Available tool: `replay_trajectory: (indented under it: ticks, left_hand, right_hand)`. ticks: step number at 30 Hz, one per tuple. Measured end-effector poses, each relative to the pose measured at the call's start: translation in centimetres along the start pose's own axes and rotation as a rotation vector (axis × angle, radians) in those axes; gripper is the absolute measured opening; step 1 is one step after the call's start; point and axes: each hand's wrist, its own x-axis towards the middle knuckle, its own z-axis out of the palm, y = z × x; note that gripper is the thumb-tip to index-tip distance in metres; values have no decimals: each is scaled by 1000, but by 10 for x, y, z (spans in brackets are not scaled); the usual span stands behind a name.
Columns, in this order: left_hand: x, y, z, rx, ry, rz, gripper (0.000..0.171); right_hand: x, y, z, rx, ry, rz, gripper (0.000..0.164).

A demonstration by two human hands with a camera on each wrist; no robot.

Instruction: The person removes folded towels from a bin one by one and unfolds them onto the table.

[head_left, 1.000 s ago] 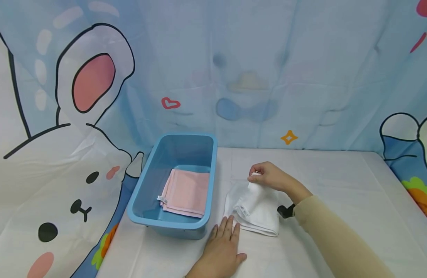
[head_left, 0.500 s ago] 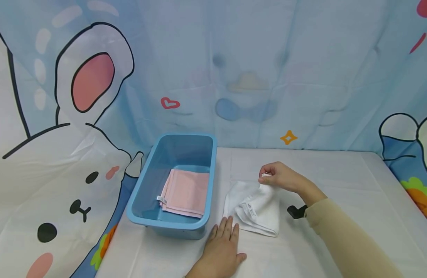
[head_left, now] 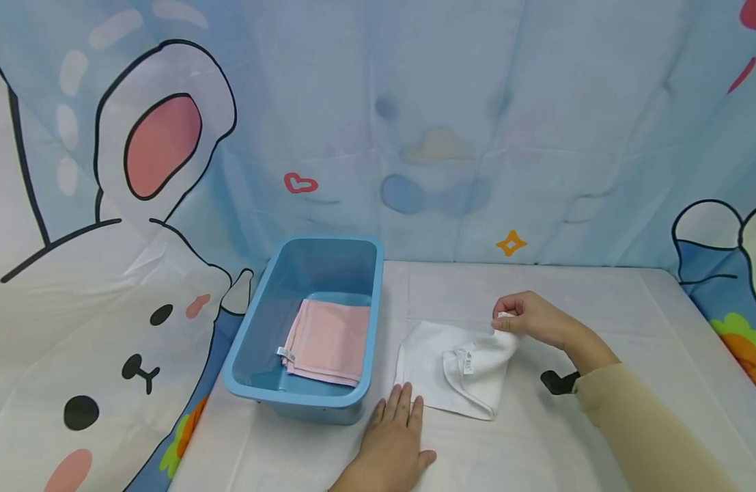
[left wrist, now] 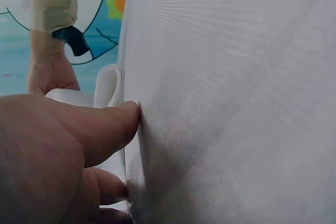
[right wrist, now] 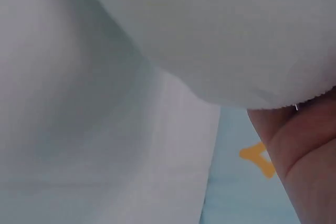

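Observation:
A white towel [head_left: 436, 355] with a small printed label lies partly folded on the white-covered table. My right hand [head_left: 534, 321] pinches its far right corner and lifts that layer, which curls up and over toward the right. In the right wrist view the raised towel [right wrist: 226, 35] fills the upper part, with the fingers partly hidden behind it. My left hand [head_left: 390, 437] rests flat with fingers spread, fingertips right at the towel's near left corner. In the left wrist view its thumb [left wrist: 110, 129] lies against the table surface, the towel's raised fold [left wrist: 107, 85] beyond it.
A blue plastic bin [head_left: 242, 348] stands left of the towel, close to the left hand. Inside it lies a folded pink towel [head_left: 331, 338] with a white tag. A blue cartoon-printed curtain [head_left: 439, 137] hangs along the table's back edge.
My right hand has moved to the right, drawing the pinched corner of the white towel with it; the folded layer and label have shifted right. The left hand has stayed in place.

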Motion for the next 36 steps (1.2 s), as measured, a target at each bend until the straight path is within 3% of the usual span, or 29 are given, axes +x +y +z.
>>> replay_trajectory:
  ticks: [8, 15, 23, 29, 36]
  left_hand:
    - [-1, 0, -2, -9, 3, 7, 88]
    - [-1, 0, -2, -9, 8, 15, 86]
    - [1, 0, 1, -6, -3, 10, 86]
    - [0, 1, 0, -7, 0, 17, 86]
    - [-2, 3, 1, -3, 27, 15, 86]
  right_hand:
    - [-21, 21, -12, 14, 32, 22, 18]
    - [-38, 37, -21, -61, 82, 22, 15]
    - [-51, 56, -28, -144, 119, 100, 23]
    - [-57, 69, -29, -120, 107, 131, 24]
    - [-56, 70, -25, -166, 19, 195, 24]
